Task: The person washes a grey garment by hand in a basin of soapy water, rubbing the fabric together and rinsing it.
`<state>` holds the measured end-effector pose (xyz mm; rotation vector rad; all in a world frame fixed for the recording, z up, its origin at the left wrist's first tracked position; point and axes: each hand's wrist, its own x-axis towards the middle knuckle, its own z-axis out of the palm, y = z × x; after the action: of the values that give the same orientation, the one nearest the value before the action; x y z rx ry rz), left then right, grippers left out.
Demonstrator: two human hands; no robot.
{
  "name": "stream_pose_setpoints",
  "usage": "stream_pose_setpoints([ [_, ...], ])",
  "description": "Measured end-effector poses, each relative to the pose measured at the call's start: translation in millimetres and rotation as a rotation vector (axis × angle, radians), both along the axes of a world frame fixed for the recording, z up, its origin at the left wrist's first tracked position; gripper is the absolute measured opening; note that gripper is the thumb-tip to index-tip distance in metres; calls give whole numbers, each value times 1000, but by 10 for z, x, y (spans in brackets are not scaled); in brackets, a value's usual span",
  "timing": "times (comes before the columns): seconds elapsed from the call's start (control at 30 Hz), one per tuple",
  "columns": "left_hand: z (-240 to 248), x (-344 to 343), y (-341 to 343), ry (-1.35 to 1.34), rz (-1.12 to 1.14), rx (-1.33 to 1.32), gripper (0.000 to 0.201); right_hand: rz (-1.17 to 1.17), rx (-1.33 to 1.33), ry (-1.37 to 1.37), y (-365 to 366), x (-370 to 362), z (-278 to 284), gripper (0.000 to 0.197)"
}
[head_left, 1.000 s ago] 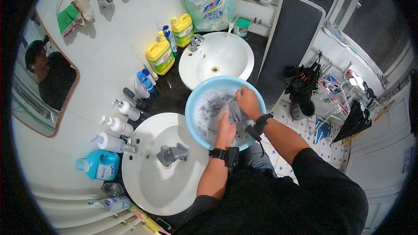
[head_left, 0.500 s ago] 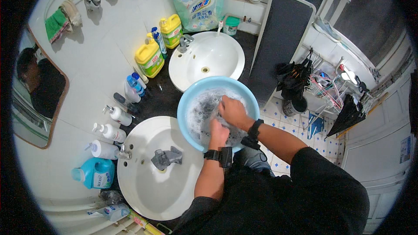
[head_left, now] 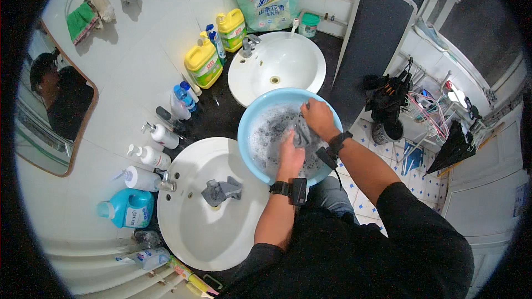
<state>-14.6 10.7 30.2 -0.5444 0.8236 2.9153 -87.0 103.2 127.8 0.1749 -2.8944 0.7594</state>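
Observation:
A light blue basin [head_left: 249,165] of foamy water stands in front of me, against the rims of two sinks. Over it, a wet, small grey cloth [head_left: 302,133], sock-like, is stretched between my hands. My right hand [head_left: 321,120] grips its upper end in a closed fist. Lower and to the left, my left hand [head_left: 290,154] pinches the cloth just above the suds. Both wrists wear black straps with a small device. A similar crumpled grey cloth [head_left: 221,191] lies in the nearer white sink [head_left: 183,232], by its drain.
Behind the basin is the farther white sink [head_left: 293,58]. Yellow jugs [head_left: 203,65], white pump bottles [head_left: 160,135] and a blue detergent jug [head_left: 130,209] line the wall. A dark folded board [head_left: 377,44] leans at the right, near hangers [head_left: 426,113] and a black bucket [head_left: 388,132].
My hands have lifted and moved apart, the right one up and to the right. The grey cloth now shows between them, out of the foam. The whole view has shifted slightly.

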Motion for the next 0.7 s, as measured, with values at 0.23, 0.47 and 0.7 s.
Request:
stream_pose_setpoints([
  [0.23,277,88,-56,5,64,170,29,305,28,71,-177,307,0,29],
  [0.47,427,124,-42,-132,42,210,34,377,146,43,-142,560,93,27],
  [0.7,-36,21,-22,40,-6,263,31,199,62,123,-45,185,60,25],
])
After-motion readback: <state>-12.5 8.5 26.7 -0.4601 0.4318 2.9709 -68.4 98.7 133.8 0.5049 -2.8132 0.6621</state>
